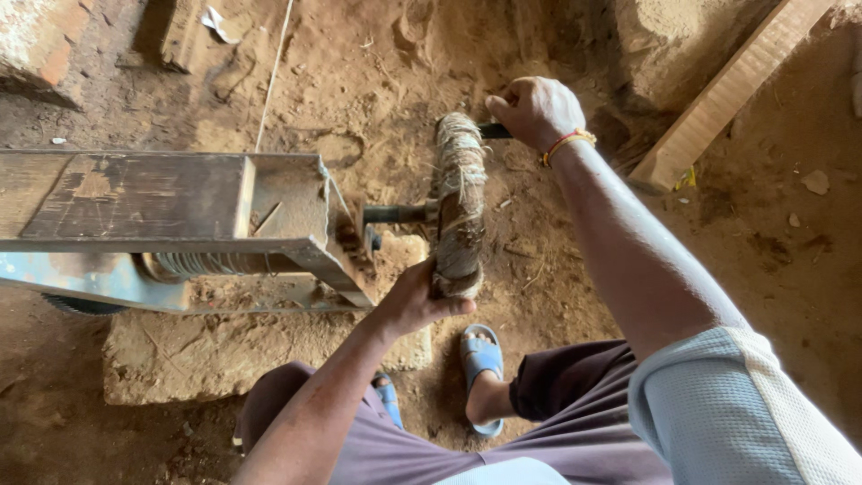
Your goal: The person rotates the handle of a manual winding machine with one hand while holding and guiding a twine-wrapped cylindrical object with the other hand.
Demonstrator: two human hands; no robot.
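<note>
A wheel [459, 202] wrapped in pale fibre rope stands on edge, mounted on a dark metal axle [398, 214] that runs left into a metal frame [180, 242]. My right hand [535, 111] is closed around a dark handle [494, 131] at the wheel's top edge; a red and yellow thread band circles that wrist. My left hand [416, 299] grips the wheel's lower rim, thumb across the rope. Both arms reach down from a squatting position.
The frame rests on a flat stone slab [224, 346] set in the dirt floor. A wooden plank [727, 90] leans at the upper right. Bricks [45, 45] lie at the upper left. My feet wear blue sandals [482, 355] just below the wheel.
</note>
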